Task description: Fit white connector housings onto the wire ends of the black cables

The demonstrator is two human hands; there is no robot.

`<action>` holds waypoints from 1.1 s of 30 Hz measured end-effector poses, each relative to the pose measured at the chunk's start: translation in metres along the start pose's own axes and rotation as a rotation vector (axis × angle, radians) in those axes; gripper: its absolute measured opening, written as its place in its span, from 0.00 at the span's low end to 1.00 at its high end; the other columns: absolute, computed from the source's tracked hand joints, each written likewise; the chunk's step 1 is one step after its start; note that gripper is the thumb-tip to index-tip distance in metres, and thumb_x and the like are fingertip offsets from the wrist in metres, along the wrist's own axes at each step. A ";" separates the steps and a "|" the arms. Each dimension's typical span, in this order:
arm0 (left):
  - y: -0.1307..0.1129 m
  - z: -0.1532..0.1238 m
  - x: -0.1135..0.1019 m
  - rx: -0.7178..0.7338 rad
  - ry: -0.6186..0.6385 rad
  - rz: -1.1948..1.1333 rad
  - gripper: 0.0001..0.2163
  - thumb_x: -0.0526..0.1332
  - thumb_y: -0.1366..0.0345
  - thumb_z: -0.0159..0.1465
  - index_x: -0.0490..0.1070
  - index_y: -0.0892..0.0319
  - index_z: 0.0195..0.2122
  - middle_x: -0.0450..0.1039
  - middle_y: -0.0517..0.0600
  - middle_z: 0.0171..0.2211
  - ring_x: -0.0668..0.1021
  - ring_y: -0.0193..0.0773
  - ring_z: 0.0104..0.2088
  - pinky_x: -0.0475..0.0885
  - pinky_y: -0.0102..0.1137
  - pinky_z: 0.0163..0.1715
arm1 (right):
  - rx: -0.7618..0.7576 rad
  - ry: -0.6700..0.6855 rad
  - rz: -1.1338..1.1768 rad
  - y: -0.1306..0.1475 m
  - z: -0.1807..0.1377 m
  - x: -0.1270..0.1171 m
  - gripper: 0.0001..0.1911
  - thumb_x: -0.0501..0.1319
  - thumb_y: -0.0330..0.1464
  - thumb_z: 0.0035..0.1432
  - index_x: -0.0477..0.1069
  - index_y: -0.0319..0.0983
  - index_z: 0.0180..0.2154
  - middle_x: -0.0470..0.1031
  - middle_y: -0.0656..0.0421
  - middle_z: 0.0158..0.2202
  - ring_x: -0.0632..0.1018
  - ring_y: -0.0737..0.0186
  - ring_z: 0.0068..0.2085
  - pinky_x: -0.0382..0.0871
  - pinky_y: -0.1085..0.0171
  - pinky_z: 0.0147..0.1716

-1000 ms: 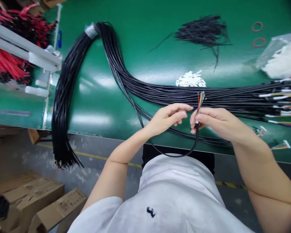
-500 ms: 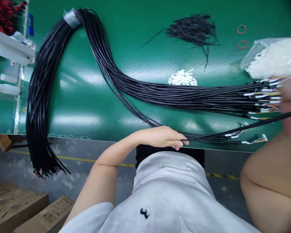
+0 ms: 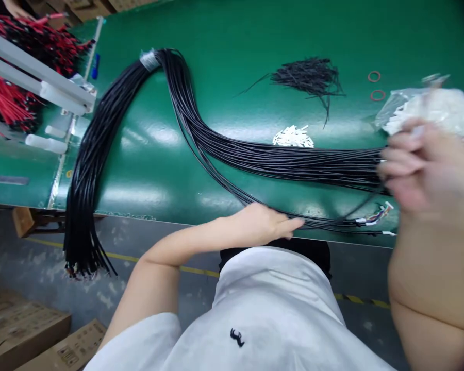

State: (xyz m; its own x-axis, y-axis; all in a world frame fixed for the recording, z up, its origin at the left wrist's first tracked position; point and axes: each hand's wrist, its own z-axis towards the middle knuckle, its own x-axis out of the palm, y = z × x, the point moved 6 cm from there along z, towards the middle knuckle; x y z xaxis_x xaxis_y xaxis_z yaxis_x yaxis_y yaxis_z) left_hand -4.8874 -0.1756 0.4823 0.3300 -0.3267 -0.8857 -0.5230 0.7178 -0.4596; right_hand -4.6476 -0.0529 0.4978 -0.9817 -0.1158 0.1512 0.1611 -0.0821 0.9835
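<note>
My left hand (image 3: 268, 224) lies at the front edge of the green table (image 3: 147, 175), its fingers stretched out flat on a thin run of black cables (image 3: 325, 224). My right hand (image 3: 425, 165) hovers at the far right over the end of the big black cable bundle (image 3: 294, 157). Its fingers look curled but are smeared by motion, so I cannot tell what they hold. One black cable curves up from the front run toward that hand. Cable ends with coloured wires and white connectors (image 3: 375, 216) lie just below it.
The taped bundle loops up at the back left (image 3: 149, 59) and hangs over the table's front edge (image 3: 81, 242). On the table lie a pile of white pieces (image 3: 293, 137), thin black ties (image 3: 307, 76), two red rings (image 3: 376, 86) and a bag of white parts (image 3: 436, 108). Cardboard boxes (image 3: 27, 330) sit on the floor.
My hands, together on one cable's wire end a second ago, have parted. The right hand drew the cable out to the right; the left hand dropped to the table's front edge.
</note>
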 end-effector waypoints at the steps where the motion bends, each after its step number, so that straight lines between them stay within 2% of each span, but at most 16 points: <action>1: 0.009 -0.008 0.021 -0.017 0.143 -0.115 0.17 0.63 0.56 0.72 0.80 0.57 0.56 0.84 0.53 0.33 0.82 0.40 0.29 0.70 0.31 0.26 | 0.139 0.009 0.091 -0.016 -0.005 0.019 0.12 0.76 0.38 0.51 0.77 0.41 0.32 0.57 0.66 0.24 0.57 0.77 0.18 0.53 0.71 0.13; 2: 0.018 -0.014 0.035 -0.035 0.235 -0.244 0.16 0.65 0.55 0.71 0.80 0.58 0.54 0.85 0.54 0.39 0.84 0.41 0.35 0.74 0.31 0.32 | 0.270 0.090 0.105 -0.032 -0.012 0.042 0.11 0.76 0.38 0.51 0.78 0.40 0.32 0.60 0.66 0.24 0.59 0.76 0.18 0.59 0.70 0.13; 3: 0.030 -0.016 0.042 -0.088 0.246 -0.356 0.15 0.65 0.55 0.70 0.81 0.58 0.52 0.85 0.55 0.43 0.85 0.40 0.40 0.75 0.30 0.37 | 0.363 0.198 0.105 -0.045 -0.020 0.065 0.12 0.76 0.39 0.53 0.79 0.40 0.32 0.62 0.66 0.24 0.62 0.74 0.18 0.65 0.68 0.15; 4: 0.043 -0.015 0.042 -0.172 0.191 -0.466 0.14 0.64 0.55 0.71 0.81 0.58 0.50 0.85 0.54 0.45 0.85 0.39 0.42 0.76 0.30 0.40 | 0.412 0.291 0.097 -0.055 -0.028 0.084 0.13 0.75 0.42 0.54 0.79 0.39 0.33 0.64 0.65 0.25 0.65 0.73 0.19 0.71 0.67 0.17; 5: 0.058 -0.012 0.037 -0.270 0.078 -0.573 0.14 0.62 0.55 0.72 0.80 0.58 0.49 0.84 0.53 0.45 0.84 0.37 0.41 0.76 0.29 0.41 | 0.440 0.373 0.081 -0.063 -0.035 0.099 0.15 0.74 0.44 0.56 0.79 0.39 0.34 0.66 0.65 0.26 0.67 0.72 0.20 0.75 0.65 0.19; 7: 0.084 -0.004 0.023 -0.446 -0.217 -0.770 0.14 0.62 0.55 0.71 0.77 0.59 0.50 0.82 0.50 0.40 0.81 0.32 0.35 0.75 0.26 0.35 | 0.449 0.447 0.061 -0.075 -0.045 0.113 0.18 0.73 0.48 0.58 0.78 0.40 0.35 0.67 0.65 0.27 0.69 0.72 0.21 0.78 0.64 0.23; 8: 0.093 0.002 0.017 -0.483 -0.340 -0.861 0.15 0.64 0.54 0.69 0.75 0.59 0.49 0.80 0.48 0.38 0.79 0.30 0.32 0.74 0.25 0.31 | 0.449 0.452 0.044 -0.079 -0.048 0.114 0.18 0.72 0.48 0.59 0.78 0.40 0.36 0.67 0.65 0.27 0.70 0.72 0.21 0.79 0.65 0.24; 10: 0.101 0.017 0.011 -0.453 -0.468 -1.006 0.18 0.69 0.51 0.65 0.73 0.60 0.45 0.77 0.47 0.35 0.76 0.28 0.29 0.72 0.24 0.28 | 0.452 0.449 -0.010 -0.084 -0.048 0.108 0.18 0.71 0.49 0.61 0.78 0.40 0.36 0.70 0.65 0.27 0.73 0.71 0.23 0.78 0.66 0.26; 13: 0.100 0.040 0.012 -0.358 -0.472 -1.130 0.22 0.71 0.44 0.61 0.71 0.60 0.37 0.73 0.45 0.29 0.74 0.27 0.27 0.70 0.25 0.26 | 0.451 0.452 -0.110 -0.085 -0.041 0.097 0.19 0.71 0.49 0.60 0.78 0.40 0.34 0.75 0.62 0.27 0.78 0.67 0.26 0.76 0.68 0.28; 15: 0.100 0.049 0.015 -0.341 -0.453 -1.177 0.23 0.70 0.42 0.61 0.69 0.59 0.36 0.72 0.45 0.28 0.72 0.27 0.26 0.68 0.26 0.25 | 0.457 0.453 -0.163 -0.083 -0.034 0.093 0.20 0.73 0.51 0.58 0.79 0.40 0.32 0.78 0.59 0.27 0.80 0.65 0.28 0.75 0.67 0.29; 18: 0.105 0.053 0.015 -0.350 -0.498 -1.150 0.24 0.70 0.40 0.60 0.69 0.58 0.35 0.73 0.45 0.29 0.71 0.28 0.26 0.67 0.28 0.26 | 0.459 0.442 -0.170 -0.080 -0.020 0.095 0.21 0.74 0.52 0.54 0.79 0.41 0.31 0.80 0.58 0.28 0.81 0.63 0.30 0.75 0.66 0.29; 23: 0.119 0.042 0.010 -0.438 -0.720 -0.982 0.24 0.68 0.40 0.62 0.69 0.58 0.30 0.70 0.43 0.27 0.68 0.28 0.27 0.63 0.29 0.28 | 0.416 0.326 -0.104 -0.090 0.002 0.102 0.21 0.76 0.49 0.53 0.74 0.41 0.29 0.75 0.63 0.23 0.77 0.67 0.25 0.74 0.68 0.27; 25: 0.122 0.038 0.012 -0.457 -0.729 -0.981 0.25 0.68 0.39 0.62 0.69 0.58 0.29 0.68 0.43 0.25 0.67 0.28 0.26 0.63 0.29 0.28 | 0.415 0.257 -0.044 -0.097 0.006 0.102 0.19 0.78 0.46 0.50 0.75 0.41 0.32 0.76 0.63 0.28 0.79 0.67 0.27 0.77 0.68 0.27; 28: 0.121 0.037 0.015 -0.466 -0.668 -0.980 0.25 0.67 0.39 0.63 0.70 0.58 0.30 0.69 0.44 0.26 0.67 0.29 0.26 0.63 0.29 0.28 | 0.432 0.217 -0.006 -0.103 0.007 0.098 0.20 0.80 0.44 0.47 0.77 0.42 0.35 0.78 0.62 0.36 0.81 0.66 0.32 0.80 0.66 0.29; 33: 0.111 0.037 0.011 -0.407 -0.608 -0.851 0.19 0.64 0.47 0.69 0.72 0.59 0.31 0.73 0.46 0.28 0.69 0.30 0.27 0.64 0.30 0.29 | 0.518 0.250 0.078 -0.105 0.006 0.092 0.17 0.78 0.45 0.51 0.76 0.42 0.33 0.74 0.62 0.29 0.77 0.67 0.28 0.79 0.66 0.29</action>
State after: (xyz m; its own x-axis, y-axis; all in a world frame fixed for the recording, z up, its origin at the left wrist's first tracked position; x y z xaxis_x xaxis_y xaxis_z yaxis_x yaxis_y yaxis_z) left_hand -4.9125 -0.0771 0.4243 0.9728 -0.1808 -0.1449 -0.1256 0.1137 -0.9855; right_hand -4.7558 -0.0487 0.4093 -0.9049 -0.3376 0.2591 0.0996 0.4239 0.9002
